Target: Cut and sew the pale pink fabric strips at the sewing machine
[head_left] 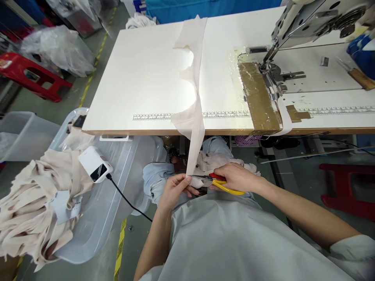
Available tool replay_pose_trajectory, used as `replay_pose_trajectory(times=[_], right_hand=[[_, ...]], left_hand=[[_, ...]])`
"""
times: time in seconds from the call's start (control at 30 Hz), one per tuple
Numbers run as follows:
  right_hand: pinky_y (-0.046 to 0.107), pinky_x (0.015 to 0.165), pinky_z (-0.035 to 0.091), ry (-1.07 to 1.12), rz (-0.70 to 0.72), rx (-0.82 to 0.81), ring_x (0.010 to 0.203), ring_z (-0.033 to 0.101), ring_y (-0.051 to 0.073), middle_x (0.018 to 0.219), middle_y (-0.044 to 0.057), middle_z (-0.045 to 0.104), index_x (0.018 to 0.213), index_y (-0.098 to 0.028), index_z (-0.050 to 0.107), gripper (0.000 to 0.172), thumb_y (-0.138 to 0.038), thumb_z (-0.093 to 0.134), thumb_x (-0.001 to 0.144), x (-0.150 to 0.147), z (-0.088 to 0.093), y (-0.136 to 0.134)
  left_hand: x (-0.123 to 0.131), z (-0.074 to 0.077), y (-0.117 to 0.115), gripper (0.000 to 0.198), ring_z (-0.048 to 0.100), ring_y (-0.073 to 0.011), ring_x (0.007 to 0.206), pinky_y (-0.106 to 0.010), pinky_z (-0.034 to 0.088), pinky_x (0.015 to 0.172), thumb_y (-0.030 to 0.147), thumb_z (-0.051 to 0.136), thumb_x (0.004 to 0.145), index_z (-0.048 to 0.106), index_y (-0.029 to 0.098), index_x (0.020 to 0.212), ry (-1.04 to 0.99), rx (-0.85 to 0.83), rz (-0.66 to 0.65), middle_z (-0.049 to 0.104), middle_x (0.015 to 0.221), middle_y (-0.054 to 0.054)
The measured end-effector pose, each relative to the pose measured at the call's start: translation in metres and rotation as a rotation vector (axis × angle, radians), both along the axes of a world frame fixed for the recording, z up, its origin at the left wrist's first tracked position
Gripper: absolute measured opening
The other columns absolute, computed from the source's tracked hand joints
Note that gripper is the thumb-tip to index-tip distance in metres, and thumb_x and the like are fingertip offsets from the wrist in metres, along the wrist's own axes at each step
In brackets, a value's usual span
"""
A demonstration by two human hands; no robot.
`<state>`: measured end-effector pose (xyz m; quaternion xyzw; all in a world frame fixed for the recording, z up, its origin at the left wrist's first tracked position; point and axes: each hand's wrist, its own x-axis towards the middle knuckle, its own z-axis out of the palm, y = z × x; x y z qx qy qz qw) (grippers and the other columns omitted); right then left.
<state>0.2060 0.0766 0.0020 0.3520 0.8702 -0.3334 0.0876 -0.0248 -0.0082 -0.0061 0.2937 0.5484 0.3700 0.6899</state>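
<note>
Pale pink strip [195, 128] draped across the white worktop [140, 78], running from the far edge down over the near edge and hanging toward the lap. Lower end right at the grips, just below the worktop edge.

Left hand [175, 190] pinching the strip's bottom end, fingers closed tight on the cloth, thumb on top. Right hand [236, 177] wrapped shut round the scissors [218, 181], yellow and red handles, blades pointing left and meeting the strip right beside the left fingertips. Hands close together, nearly touching.

Can't tell how far apart the blades are: too thin and partly behind the cloth. Scissor handles mostly buried under the right fingers too. More pale fabric bunched in the lap under the hands, hard to separate from the strip's end.

Sewing machine [307, 23] at the right of the worktop, cut off by the top edge, with brown tape [259, 97] on the surface next to the needle area. Printed ruler [152, 116] along the near edge. Clear bin [96, 218] on the floor at left with a heap of the same pale cloth [32, 207] and a small white device [95, 164] with a black cable on it. Red stools [32, 76] further off, partly out of frame.
</note>
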Motion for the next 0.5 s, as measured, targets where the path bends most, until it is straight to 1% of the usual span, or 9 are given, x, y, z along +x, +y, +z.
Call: replay_pose_trajectory(times=[0.07,0.2,0.37,0.43,0.5], right_hand=[[0.028,0.051,0.017,0.004,0.005,0.009,0.051,0.040,0.014,0.058,-0.001,0.047,0.064,-0.019,0.039,0.051,-0.059,0.059,0.089,-0.001,0.000,0.000],[0.028,0.053,0.017,0.014,0.026,0.037,0.058,0.048,0.016,0.067,0.002,0.056,0.069,-0.019,0.045,0.047,-0.058,0.060,0.090,-0.006,0.001,0.000],[0.028,0.053,0.018,-0.030,0.008,-0.006,0.056,0.047,0.016,0.063,0.001,0.054,0.066,-0.019,0.041,0.048,-0.055,0.063,0.090,-0.013,0.001,0.003],[0.028,0.053,0.018,-0.022,-0.005,0.006,0.055,0.046,0.016,0.061,0.001,0.053,0.065,-0.019,0.040,0.048,-0.054,0.061,0.090,-0.010,-0.001,0.002],[0.028,0.053,0.017,0.008,-0.026,0.018,0.054,0.044,0.015,0.061,0.001,0.052,0.064,-0.019,0.038,0.049,-0.055,0.060,0.090,-0.005,-0.005,-0.001]], left_hand=[[0.001,0.000,0.001,0.045,0.071,-0.0227,0.060,-0.024,0.047,0.049,0.059,0.075,0.074,0.066,0.015,0.078,0.010,-0.006,0.004,0.072,0.062,-0.009],[0.004,-0.001,0.002,0.046,0.071,-0.0228,0.060,-0.025,0.047,0.049,0.059,0.076,0.071,0.065,0.015,0.076,0.007,-0.008,-0.010,0.072,0.062,-0.009],[0.002,-0.004,0.001,0.046,0.069,-0.0218,0.059,-0.025,0.047,0.051,0.061,0.072,0.075,0.065,0.015,0.077,0.017,-0.011,-0.034,0.070,0.061,-0.009],[-0.005,-0.007,0.003,0.047,0.068,-0.0212,0.060,-0.026,0.047,0.052,0.061,0.067,0.079,0.067,0.015,0.086,0.088,0.001,-0.073,0.071,0.065,-0.009],[-0.014,-0.012,0.011,0.048,0.067,-0.0197,0.066,-0.028,0.049,0.058,0.058,0.065,0.082,0.066,0.016,0.106,0.279,0.074,-0.049,0.074,0.086,-0.011]])
